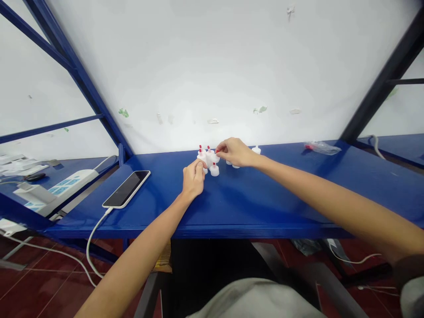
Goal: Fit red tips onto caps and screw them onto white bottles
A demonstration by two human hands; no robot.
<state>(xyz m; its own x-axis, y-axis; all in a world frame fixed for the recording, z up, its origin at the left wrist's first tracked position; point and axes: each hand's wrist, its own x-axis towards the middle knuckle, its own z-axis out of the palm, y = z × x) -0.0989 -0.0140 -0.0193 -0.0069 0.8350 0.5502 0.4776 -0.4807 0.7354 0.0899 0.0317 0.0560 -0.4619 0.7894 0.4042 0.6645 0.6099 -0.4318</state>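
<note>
With our right hand [236,151] we are pinching a red tip [217,151] by the white caps [214,170] on the blue table [271,194], seemingly fitting it; our left hand [193,177] is resting curled beside them — holding what, we cannot tell — and alignment is mattering next.

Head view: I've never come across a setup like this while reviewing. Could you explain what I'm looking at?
There is no machine here. A person wears a camera on their head, so you look forward and down at their two bare hands. They work over a blue table against a white wall.

The right hand appears to pinch a small red tip. The left hand is at the cluster of small white pieces, several red-tipped; whether it grips one is too small to tell.

A phone with a cable lies left, a clear bag right.
</note>
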